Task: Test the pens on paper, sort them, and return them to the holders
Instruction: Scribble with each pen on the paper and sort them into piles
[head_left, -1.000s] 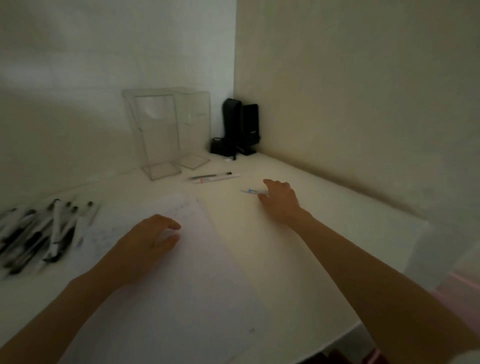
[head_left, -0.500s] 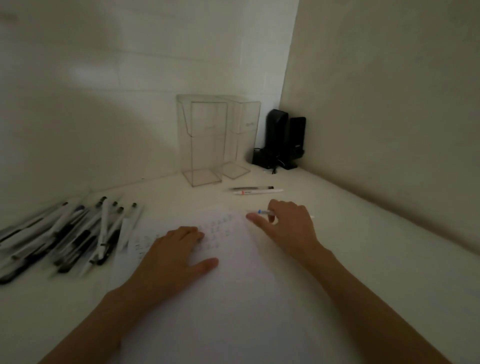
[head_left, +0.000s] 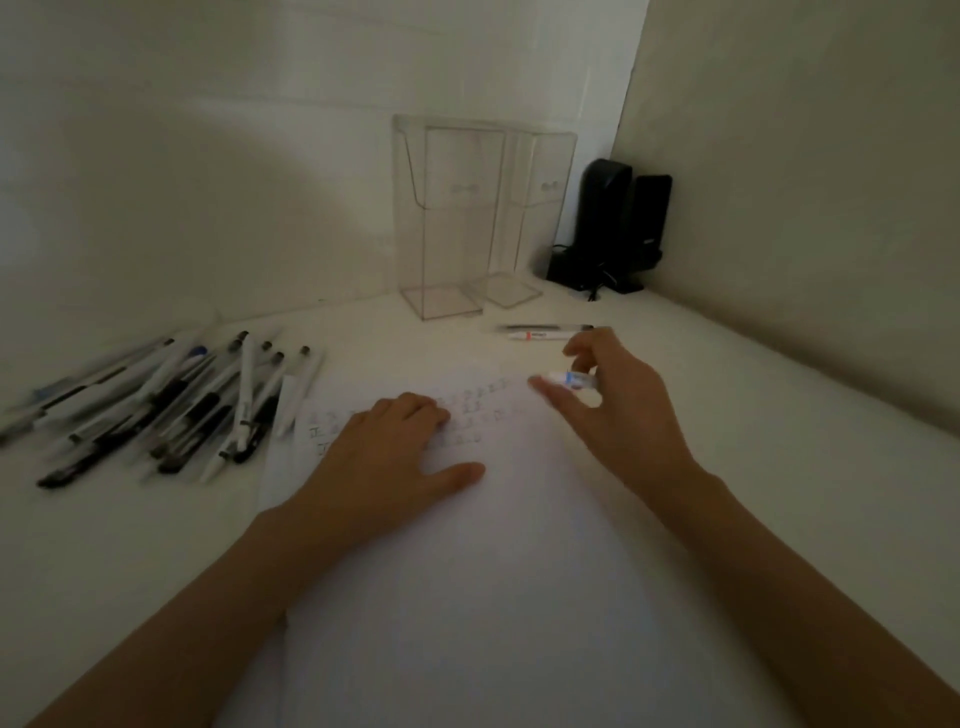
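A white sheet of paper (head_left: 493, 545) lies on the desk, with faint scribble marks near its far edge. My left hand (head_left: 384, 457) rests flat on it, fingers spread. My right hand (head_left: 613, 410) holds a white pen with a blue band (head_left: 571, 379) over the paper's far right corner. A pile of several black and white pens (head_left: 171, 405) lies to the left of the paper. Two pens (head_left: 540, 332) lie side by side beyond my right hand. Two clear acrylic holders (head_left: 457, 218) stand against the back wall.
A black device with a cable (head_left: 613, 228) stands in the corner to the right of the holders. Walls close the desk at the back and on the right. The room is dim.
My right hand picked up the blue-banded pen from the desk and brought it back over the paper. My left hand spread flat on the sheet. The view swung left.
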